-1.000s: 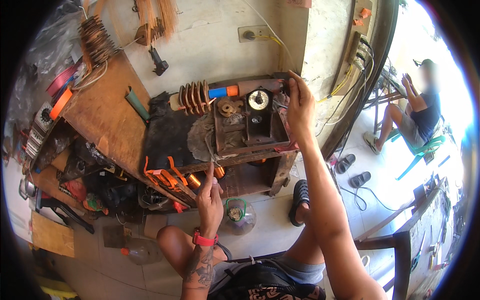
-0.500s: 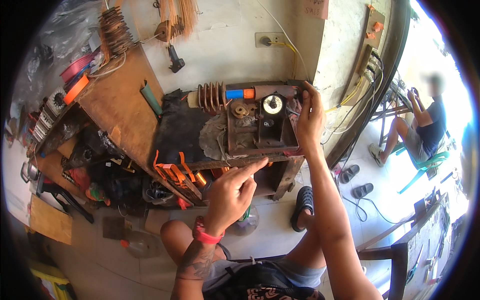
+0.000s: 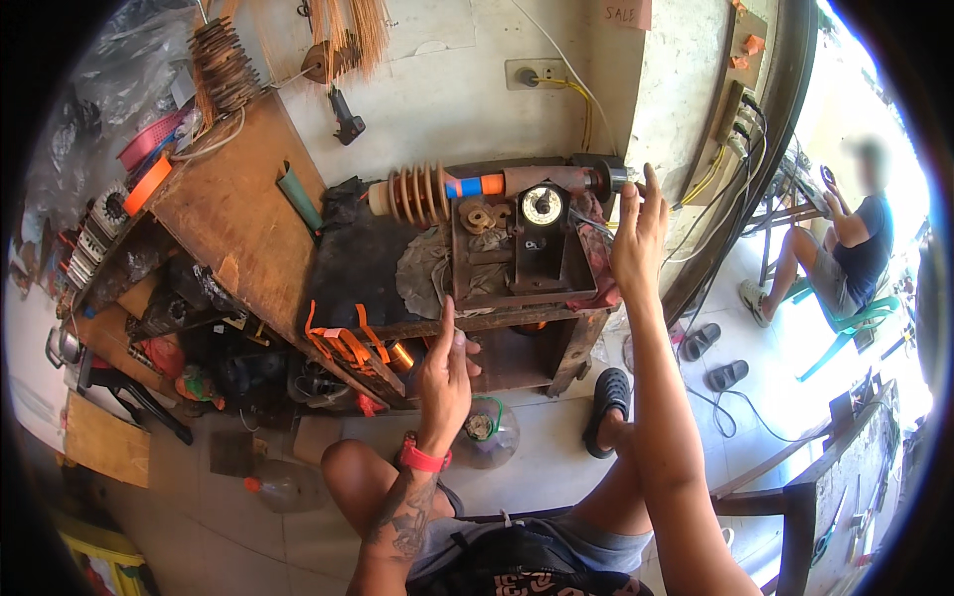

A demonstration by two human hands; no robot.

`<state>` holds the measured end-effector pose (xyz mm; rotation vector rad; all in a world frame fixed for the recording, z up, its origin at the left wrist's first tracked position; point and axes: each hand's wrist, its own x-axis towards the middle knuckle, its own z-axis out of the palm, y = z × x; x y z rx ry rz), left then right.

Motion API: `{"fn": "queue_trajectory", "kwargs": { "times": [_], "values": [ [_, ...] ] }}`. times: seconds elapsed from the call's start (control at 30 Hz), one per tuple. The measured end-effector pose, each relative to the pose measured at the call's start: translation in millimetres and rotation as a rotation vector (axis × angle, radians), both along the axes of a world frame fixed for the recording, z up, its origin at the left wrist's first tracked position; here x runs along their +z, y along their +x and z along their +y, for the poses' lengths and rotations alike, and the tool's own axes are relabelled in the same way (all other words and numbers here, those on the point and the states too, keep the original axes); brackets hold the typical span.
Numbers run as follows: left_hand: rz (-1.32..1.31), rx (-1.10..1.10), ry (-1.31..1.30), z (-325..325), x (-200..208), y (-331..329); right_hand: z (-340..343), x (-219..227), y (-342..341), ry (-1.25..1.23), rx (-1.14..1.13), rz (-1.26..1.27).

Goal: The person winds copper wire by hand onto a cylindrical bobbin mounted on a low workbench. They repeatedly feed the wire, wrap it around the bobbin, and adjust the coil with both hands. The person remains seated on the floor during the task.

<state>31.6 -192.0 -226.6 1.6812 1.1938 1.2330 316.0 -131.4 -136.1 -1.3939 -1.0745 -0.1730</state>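
Observation:
A hand-turned coil winder with a rusty metal frame [image 3: 477,298] stands on the bench. Its horizontal spindle carries a ribbed former [image 3: 417,195], a blue and orange sleeve [image 3: 475,187] and, at the right end, a dark round knob [image 3: 608,179]. Under the spindle sits a round white-faced dial [image 3: 543,204]. My right hand [image 3: 641,238] is beside the knob, fingers up and apart; whether it touches the knob is hard to see. In front of the bench my left hand [image 3: 447,387] hangs in the air, fingers stretched upward, holding nothing.
A grey rag [image 3: 422,273] lies left of the winder. A wooden cabinet [image 3: 224,214] stands at the left, with orange strips [image 3: 343,343] hanging beside it. Below is a clear round jug [image 3: 487,442]. Cables run down the right wall. A seated person [image 3: 855,233] is at far right.
My right hand has come off the knob, slightly to the right, uncovering it. My left hand has gone from pointing right to fingers upward. The ribbed former sits differently, seemingly turned.

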Motion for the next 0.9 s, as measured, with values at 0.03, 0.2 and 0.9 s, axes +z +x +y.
{"fn": "queue_trajectory", "kwargs": {
  "times": [0.03, 0.2, 0.9],
  "values": [
    [-0.022, 0.011, 0.042, 3.7, 2.7, 1.1, -1.2, -0.1, 0.8, -0.017, -0.023, -0.025],
    [0.083, 0.032, -0.032, -8.8, -5.7, -6.0, -2.8, -1.7, 3.0, -0.050, -0.062, -0.074],
    [-0.024, -0.029, -0.076, -15.3, -26.6, -8.2, -7.1, 6.3, 3.5, -0.046, -0.056, -0.067]
  ]
}}
